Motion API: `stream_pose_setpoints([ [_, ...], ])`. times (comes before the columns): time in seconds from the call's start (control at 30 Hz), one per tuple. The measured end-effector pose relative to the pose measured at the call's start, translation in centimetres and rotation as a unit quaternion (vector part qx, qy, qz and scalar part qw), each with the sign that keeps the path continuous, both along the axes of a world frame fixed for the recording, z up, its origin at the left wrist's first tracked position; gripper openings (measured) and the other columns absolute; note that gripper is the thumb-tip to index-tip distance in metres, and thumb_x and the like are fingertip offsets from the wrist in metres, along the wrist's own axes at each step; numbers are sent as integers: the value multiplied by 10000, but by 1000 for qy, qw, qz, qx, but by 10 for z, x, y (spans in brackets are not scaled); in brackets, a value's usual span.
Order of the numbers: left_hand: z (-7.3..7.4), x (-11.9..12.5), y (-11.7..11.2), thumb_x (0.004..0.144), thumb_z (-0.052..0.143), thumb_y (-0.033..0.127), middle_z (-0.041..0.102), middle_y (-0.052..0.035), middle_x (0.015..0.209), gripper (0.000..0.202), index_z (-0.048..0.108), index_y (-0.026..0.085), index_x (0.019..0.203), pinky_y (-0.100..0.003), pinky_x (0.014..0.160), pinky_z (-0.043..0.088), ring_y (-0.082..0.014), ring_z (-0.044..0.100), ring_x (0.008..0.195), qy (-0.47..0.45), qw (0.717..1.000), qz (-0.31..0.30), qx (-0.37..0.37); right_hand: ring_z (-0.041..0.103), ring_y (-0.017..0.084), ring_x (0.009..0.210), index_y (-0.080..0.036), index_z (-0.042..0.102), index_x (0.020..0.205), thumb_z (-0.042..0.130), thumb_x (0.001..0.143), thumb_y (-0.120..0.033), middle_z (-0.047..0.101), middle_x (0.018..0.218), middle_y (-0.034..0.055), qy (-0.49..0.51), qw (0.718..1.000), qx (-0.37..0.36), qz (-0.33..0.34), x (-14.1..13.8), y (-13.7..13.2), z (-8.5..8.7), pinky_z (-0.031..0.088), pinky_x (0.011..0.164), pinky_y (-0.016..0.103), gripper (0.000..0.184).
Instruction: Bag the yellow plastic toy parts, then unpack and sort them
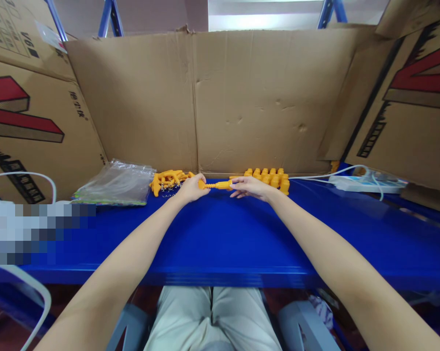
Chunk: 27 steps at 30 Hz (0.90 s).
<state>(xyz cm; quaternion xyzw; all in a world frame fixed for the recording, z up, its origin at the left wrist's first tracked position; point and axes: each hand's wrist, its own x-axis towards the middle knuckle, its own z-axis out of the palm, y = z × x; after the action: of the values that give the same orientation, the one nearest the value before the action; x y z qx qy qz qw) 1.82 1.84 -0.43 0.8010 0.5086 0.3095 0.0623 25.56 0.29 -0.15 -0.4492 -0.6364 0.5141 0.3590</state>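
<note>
Both my hands meet near the back of the blue table (220,234), holding one orange plastic part (217,185) between them. My left hand (191,187) is closed around its thin left end. My right hand (251,186) pinches its thicker right end, with the other fingers stretched out. A loose heap of orange stick-like parts (168,179) lies just left of my left hand. A row of orange cap-shaped parts (269,177) stands right behind my right hand.
Cardboard sheets (241,97) wall off the back and both sides. A clear plastic bag (117,183) lies at the left. A white power strip (366,183) with white cables sits at the right rear. More white cable (22,175) curls at the left edge.
</note>
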Motion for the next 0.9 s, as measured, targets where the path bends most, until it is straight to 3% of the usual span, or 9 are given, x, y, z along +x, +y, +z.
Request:
stream_pose_setpoints([
  [0.47, -1, -1, 1, 687, 667, 351, 531, 44, 643, 250, 534, 204, 838, -233, 545, 319, -108, 455, 545, -1, 1000, -6, 3, 678, 108, 694, -152, 625, 1034, 566, 899, -270, 705, 996, 94, -4, 1000, -6, 8, -2, -3, 2, 530, 599, 183, 189],
  [0.67, -1, -1, 0, 681, 665, 355, 516, 47, 624, 243, 527, 209, 818, -235, 546, 311, -111, 447, 543, -4, 1000, -9, 9, 666, 114, 649, -135, 625, 892, 545, 908, -376, 713, 905, 102, -21, 999, -11, -21, -6, -6, 2, 521, 581, 199, 254],
  [0.9, 1, 0, -3, 669, 663, 353, 531, 42, 645, 246, 520, 213, 812, -242, 561, 323, -113, 455, 547, -10, 1000, -7, 0, 637, 112, 547, -140, 585, 861, 464, 938, -422, 702, 748, 72, -30, 998, -31, -51, -14, -9, 2, 506, 549, 211, 317],
])
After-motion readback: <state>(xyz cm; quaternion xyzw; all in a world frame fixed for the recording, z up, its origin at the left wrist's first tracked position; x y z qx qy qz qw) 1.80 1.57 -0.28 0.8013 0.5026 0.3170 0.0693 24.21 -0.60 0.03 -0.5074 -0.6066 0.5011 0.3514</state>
